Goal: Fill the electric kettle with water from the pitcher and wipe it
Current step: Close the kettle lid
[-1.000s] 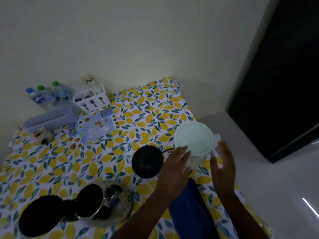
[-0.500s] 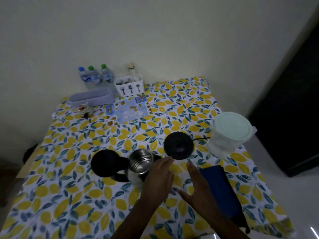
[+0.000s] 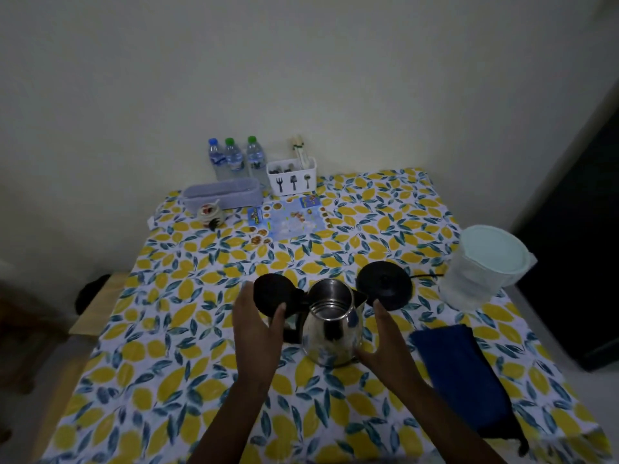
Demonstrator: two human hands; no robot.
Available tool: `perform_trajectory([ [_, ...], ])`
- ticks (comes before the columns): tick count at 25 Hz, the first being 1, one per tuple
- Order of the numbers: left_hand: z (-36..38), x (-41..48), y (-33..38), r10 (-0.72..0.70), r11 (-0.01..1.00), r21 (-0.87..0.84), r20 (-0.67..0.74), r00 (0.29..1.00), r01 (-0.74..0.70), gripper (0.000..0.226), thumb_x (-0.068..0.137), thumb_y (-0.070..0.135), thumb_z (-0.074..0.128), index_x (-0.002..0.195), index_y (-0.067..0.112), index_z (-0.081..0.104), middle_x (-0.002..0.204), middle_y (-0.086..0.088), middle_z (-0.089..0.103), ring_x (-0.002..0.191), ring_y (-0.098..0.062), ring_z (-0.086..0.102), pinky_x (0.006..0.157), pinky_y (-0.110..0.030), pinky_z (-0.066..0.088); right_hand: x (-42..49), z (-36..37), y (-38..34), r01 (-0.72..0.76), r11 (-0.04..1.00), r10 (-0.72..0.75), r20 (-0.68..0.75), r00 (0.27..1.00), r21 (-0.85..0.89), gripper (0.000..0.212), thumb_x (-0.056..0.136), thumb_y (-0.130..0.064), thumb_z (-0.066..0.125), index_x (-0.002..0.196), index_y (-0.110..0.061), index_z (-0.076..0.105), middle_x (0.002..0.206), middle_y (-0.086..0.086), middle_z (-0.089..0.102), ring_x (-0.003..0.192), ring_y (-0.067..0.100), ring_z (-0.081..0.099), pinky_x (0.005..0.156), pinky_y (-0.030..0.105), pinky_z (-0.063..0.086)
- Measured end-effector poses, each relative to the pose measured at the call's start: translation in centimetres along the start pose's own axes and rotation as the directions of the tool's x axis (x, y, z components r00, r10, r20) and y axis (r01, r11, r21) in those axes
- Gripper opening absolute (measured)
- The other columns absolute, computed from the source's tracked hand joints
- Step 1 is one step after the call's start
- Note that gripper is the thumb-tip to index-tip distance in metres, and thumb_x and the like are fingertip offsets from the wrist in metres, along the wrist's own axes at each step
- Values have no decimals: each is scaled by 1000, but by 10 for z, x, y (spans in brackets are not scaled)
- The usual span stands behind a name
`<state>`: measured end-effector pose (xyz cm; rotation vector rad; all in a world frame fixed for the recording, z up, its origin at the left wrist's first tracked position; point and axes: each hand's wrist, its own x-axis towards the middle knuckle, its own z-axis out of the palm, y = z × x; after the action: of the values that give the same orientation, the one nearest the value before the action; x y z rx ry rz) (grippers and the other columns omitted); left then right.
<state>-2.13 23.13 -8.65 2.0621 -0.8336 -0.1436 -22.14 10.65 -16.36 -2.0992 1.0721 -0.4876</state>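
- my left hand (image 3: 256, 324) is spread, fingers around the kettle (image 3: 331, 329)'s flipped-open lid (image 3: 273, 294)
- right hand (image 3: 385, 343) open, palm against its steel side
- pitcher (image 3: 482, 266) sits well right

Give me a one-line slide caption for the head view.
Both hands, left and right, flank the open steel kettle on the lemon-print tablecloth; lidded pitcher waits right.

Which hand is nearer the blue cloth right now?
Right. The right hand sits against the kettle, just left of the blue cloth. The left hand is on the kettle's far side, by its open lid.
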Motion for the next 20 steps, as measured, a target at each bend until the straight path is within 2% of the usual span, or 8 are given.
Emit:
perform_trajectory([
  [1, 0, 0, -1, -13, 996, -91, 53, 999, 18, 66, 91, 32, 59, 147, 22, 25, 157, -7, 27, 143, -25, 27, 112, -36, 30, -4, 2, 0, -23, 1000, 23, -1, 1000, 10, 105, 76, -45, 73, 151, -21, 4, 152, -13, 7, 140, 4, 9, 109, 19, 15],
  [4, 7, 4, 11, 208, 967, -178, 135, 969, -183, 64, 92, 27, 58, 148, 24, 26, 155, 4, 30, 141, -15, 32, 110, -36, 39, -24, 8, 0, -86, 994, 87, -14, 996, 68, 97, 79, -40, 72, 149, -21, 8, 148, -14, 9, 138, 5, 12, 100, 2, 13],
  [5, 13, 7, 20, 283, 952, -169, 165, 945, -255, 63, 93, 25, 59, 147, 24, 27, 154, 6, 30, 141, -12, 30, 111, -34, 37, -28, 10, 2, -75, 996, 76, -20, 997, 51, 96, 78, -44, 70, 149, -20, 9, 148, -13, 10, 139, 7, 13, 100, 3, 13],
  [8, 43, 13, 39, 444, 889, -45, 333, 832, -456, 58, 94, 25, 57, 146, 18, 31, 154, -1, 32, 144, -19, 24, 118, -39, 27, -35, 7, 7, -22, 1000, 22, -19, 1000, 0, 95, 76, -54, 64, 145, -23, 7, 150, -9, 10, 140, 10, 13, 112, 24, 18],
  [10, 63, 14, 42, 432, 856, 70, 450, 782, -513, 55, 96, 29, 53, 145, 16, 32, 156, -4, 29, 146, -23, 19, 120, -45, 22, -28, 1, 7, 14, 1000, -14, -28, 1000, 0, 93, 79, -45, 69, 144, -26, 6, 151, -9, 9, 140, 8, 11, 113, 26, 17],
  [12, 74, 11, 35, 394, 842, 147, 492, 777, -520, 52, 99, 36, 46, 146, 16, 32, 158, -3, 26, 147, -23, 13, 121, -44, 16, -18, -7, 3, 41, 999, -41, -31, 999, -1, 96, 80, -43, 69, 148, -23, 4, 153, -10, 6, 140, 5, 8, 111, 22, 14],
  [16, 77, 8, 25, 354, 878, 143, 448, 821, -456, 55, 99, 41, 42, 147, 18, 29, 157, -3, 28, 147, -21, 15, 121, -36, 15, 0, -10, -2, 102, 995, -102, 10, 995, -7, 97, 80, -38, 71, 148, -22, 3, 157, -4, 5, 145, 12, 8, 116, 30, 18],
  [20, 81, 11, 29, 257, 926, 155, 411, 874, -345, 64, 95, 43, 50, 147, 14, 28, 155, -5, 31, 145, -22, 23, 119, -36, 18, 8, -2, 7, 165, 986, -165, 43, 985, 17, 99, 77, -47, 69, 150, -16, 10, 159, 4, 12, 146, 17, 14, 115, 42, 26],
])
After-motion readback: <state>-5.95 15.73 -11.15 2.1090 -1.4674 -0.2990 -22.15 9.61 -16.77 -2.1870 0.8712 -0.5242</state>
